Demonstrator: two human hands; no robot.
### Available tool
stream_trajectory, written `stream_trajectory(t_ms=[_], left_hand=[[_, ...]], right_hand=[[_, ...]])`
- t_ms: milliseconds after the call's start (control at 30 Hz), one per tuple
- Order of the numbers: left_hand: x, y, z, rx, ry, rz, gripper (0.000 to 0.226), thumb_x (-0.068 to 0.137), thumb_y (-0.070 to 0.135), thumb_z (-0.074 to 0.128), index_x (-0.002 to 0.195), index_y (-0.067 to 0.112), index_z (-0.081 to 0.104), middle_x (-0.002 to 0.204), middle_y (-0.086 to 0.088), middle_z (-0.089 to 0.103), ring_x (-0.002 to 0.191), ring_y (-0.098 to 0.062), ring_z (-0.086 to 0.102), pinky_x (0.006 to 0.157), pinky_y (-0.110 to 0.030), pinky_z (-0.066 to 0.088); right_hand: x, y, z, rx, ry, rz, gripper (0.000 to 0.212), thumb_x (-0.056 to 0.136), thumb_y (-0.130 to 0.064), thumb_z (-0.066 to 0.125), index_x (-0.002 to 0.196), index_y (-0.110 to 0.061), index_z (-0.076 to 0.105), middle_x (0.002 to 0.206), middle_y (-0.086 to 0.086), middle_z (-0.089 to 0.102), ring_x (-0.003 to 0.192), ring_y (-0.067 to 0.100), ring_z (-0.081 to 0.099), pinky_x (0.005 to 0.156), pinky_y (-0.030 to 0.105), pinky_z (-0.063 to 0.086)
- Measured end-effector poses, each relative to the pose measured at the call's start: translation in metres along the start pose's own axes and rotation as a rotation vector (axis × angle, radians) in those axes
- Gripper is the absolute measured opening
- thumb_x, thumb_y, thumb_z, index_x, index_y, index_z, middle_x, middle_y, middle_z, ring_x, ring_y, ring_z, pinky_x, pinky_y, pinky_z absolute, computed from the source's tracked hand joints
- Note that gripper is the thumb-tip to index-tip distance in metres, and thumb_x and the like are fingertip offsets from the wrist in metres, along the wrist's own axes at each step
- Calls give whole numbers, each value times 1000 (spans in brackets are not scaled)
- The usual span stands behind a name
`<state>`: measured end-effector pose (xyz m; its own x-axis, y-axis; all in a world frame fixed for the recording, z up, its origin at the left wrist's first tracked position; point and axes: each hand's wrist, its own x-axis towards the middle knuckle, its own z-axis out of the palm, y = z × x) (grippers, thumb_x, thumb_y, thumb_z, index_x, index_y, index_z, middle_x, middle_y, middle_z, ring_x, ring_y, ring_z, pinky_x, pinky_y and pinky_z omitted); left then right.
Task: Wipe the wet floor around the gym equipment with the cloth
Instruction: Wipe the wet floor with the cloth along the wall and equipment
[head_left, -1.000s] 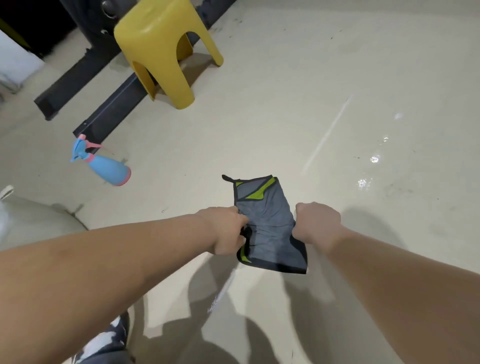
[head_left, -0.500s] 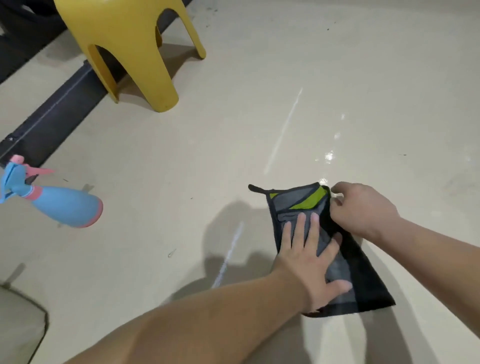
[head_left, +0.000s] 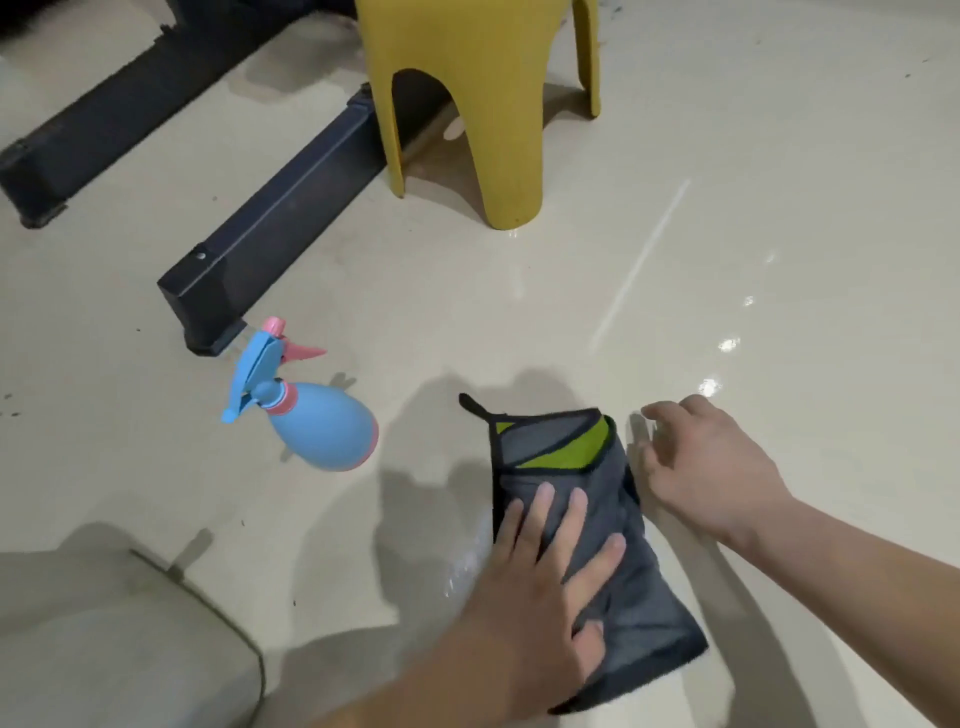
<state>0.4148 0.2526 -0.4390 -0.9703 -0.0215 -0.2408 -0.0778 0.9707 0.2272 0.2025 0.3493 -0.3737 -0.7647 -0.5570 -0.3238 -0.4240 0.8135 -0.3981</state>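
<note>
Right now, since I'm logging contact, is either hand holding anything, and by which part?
Nothing is gripped. The left hand presses flat on the cloth's middle; the right hand is open beside it.

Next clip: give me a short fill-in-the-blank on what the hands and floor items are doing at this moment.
1. The left hand presses flat on the ____.
2. The right hand is open beside the cloth, holding ____.
3. The blue spray bottle lies on the floor to the ____ of the cloth.
4. The plastic stool is ____ in colour.

Missing words: cloth; nothing; left; yellow
</note>
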Motion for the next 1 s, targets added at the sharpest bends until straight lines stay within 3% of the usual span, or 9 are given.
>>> stream_trajectory(t_ms=[133,200,300,367,433,533,667,867,1000], left_hand=[[-5,-77,-18,111,-2,270,79,89,48,50,164,41,25,176,-10,7,162,-36,0,129,-58,9],[11,-108,-31,111,-1,162,79,88,47,44,164,42,24,176,-11,6,162,-35,1,130,-57,9],[48,-138,-48,118,-52,-198,79,88,52,15,165,45,0,175,-11,-15,161,-32,-17,130,-54,-4],[64,-143,-52,90,-11,-387,78,88,49,9,164,44,-8,174,-9,-20,160,-31,-21,129,-53,-7],[67,-136,-46,67,29,-460,78,89,47,10,165,42,-6,175,-8,-17,161,-33,-17,129,-54,-5],[54,-111,-34,50,75,-487,78,91,47,11,167,35,4,176,-12,-5,161,-38,-7,129,-58,0],[20,-56,-14,90,28,-494,77,95,49,11,168,27,0,175,-18,-9,159,-45,-9,128,-62,-1],[-10,56,20,-40,7,-321,79,96,50,31,168,21,15,175,-19,1,159,-49,-4,125,-68,8],[-6,85,11,-36,-166,42,77,98,57,19,168,30,4,173,-7,-21,155,-37,-31,125,-59,-17]], right_hand=[[20,-28,5,-36,-69,-10,38,98,-36,49,135,-29,55,123,-2,52,123,23,49,91,44,53],[27,-35,2,-88,-109,-3,34,95,-37,48,127,-33,59,117,-4,54,117,24,52,88,42,53],[36,-44,-14,-117,-202,38,27,84,-32,50,107,-41,62,106,-9,56,100,22,58,77,34,49],[39,-49,-24,-124,-249,38,27,81,-30,48,103,-38,61,107,-8,60,95,23,60,75,34,50],[36,-50,-26,-145,-293,28,35,83,-27,48,115,-38,57,117,-6,61,100,25,60,79,35,51],[15,-41,-23,-14,-280,65,55,94,-31,49,149,-36,42,131,-8,61,118,24,58,98,40,51],[-33,-14,-7,57,-119,5,43,99,-33,48,142,-26,53,126,-1,58,118,24,58,98,43,50],[-78,33,1,130,-185,91,14,95,-35,53,96,-30,65,90,-10,69,89,18,66,83,38,57],[-95,58,-2,171,-155,192,15,94,-37,57,91,-25,66,91,-2,73,92,24,68,81,34,55]])
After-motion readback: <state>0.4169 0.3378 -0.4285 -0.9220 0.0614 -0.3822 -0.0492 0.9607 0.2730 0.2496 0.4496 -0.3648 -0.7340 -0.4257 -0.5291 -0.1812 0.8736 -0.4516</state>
